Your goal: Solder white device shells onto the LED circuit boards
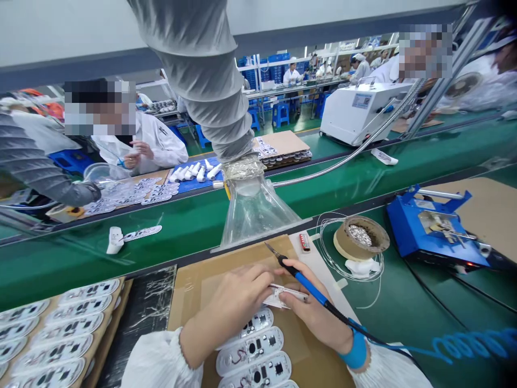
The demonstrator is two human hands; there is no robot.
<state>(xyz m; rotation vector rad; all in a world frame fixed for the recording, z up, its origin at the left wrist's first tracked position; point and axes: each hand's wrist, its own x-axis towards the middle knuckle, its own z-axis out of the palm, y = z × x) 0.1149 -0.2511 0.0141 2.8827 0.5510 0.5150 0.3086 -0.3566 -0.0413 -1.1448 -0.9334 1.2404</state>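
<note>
My right hand (313,311) grips a blue-handled soldering iron (304,281) whose tip points up and to the left, and its fingers also pinch a small white circuit board (283,295). My left hand (236,296) lies curled over the same board, holding its left end on the cardboard sheet (202,277). Below my hands, a row of white oval circuit boards (252,350) lies on the cardboard. A blue wrist strap (355,351) with a coiled cord sits on my right wrist.
A clear fume hood (254,207) on a grey hose hangs just beyond my hands. A solder-wire spool (359,237) and a blue soldering station (434,229) sit to the right. A tray of boards (52,334) lies at left. Co-workers sit across the green conveyor (181,226).
</note>
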